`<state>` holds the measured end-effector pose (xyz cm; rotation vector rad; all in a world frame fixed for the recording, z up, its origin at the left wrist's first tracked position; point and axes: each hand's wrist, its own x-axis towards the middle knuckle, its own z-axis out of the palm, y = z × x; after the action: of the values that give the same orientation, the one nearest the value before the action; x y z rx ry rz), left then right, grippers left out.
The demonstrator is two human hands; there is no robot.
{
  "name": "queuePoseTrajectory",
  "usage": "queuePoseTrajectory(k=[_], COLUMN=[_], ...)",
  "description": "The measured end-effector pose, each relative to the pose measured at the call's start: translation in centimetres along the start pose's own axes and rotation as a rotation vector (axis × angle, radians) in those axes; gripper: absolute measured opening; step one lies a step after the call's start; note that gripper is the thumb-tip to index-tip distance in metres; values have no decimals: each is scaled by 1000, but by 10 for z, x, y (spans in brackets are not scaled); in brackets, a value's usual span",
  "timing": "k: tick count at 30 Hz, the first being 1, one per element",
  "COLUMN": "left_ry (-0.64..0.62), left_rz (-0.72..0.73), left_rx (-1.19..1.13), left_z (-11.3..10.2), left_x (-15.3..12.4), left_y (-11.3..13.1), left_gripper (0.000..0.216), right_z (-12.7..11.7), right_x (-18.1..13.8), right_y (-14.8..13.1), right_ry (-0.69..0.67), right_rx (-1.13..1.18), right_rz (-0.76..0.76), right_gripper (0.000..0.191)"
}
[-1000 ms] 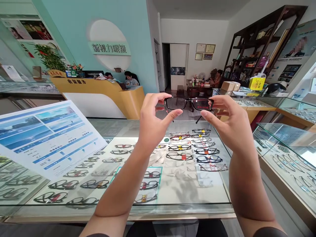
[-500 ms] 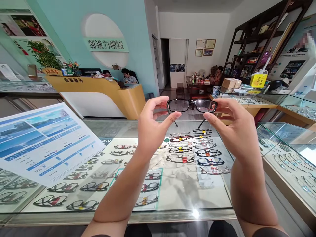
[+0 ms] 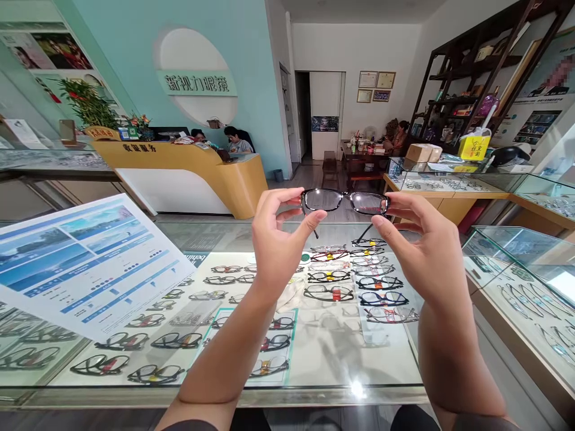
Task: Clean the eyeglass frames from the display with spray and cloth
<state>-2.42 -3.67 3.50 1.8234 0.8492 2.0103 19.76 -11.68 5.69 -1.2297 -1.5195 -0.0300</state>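
A pair of black-framed eyeglasses [image 3: 345,195] is held up in the air above the far part of the glass display case [image 3: 354,392], lenses level and temples hanging open below. My left hand [image 3: 283,236] pinches its left end between thumb and fingers. At the opposite end, my right hand [image 3: 415,239] grips the frame the same way. Below the hands lie rows of eyeglasses, among them a dark pair with a red tag [image 3: 329,293] and a blue-black pair [image 3: 383,299]. Both forearms block part of the case.
A printed sheet [image 3: 90,263] lies on the glass at the left. Another display case [image 3: 530,287] stands at the right. Beyond are a reception counter [image 3: 188,173] with people behind it, a dark shelf [image 3: 467,78] and a yellow bag [image 3: 474,146].
The eyeglasses are slightly lower in the view and tilted a little differently, with their temples shifted left. Both hands still hold them. The whole scene has shifted slightly as the head moved.
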Motion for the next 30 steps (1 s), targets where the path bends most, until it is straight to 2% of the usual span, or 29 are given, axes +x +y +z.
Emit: queuePoseTrajectory(k=[11,22,30], left_ry=[-11,-4,-17], left_rz=[19,73,51], left_rx=[-17,84,73], left_z=[0,-3,-2], left_x=[-1,-1,-1], left_y=[2,8,7], left_gripper=[52,51,53], right_z=[0,2,1], right_x=[-1,-2,-2], right_y=[0,-1,-3], right_ry=[23,-6,-6], right_rx=[-45,-137,-126], right_rz=[-23,-16,-21], right_gripper=[39,46,42])
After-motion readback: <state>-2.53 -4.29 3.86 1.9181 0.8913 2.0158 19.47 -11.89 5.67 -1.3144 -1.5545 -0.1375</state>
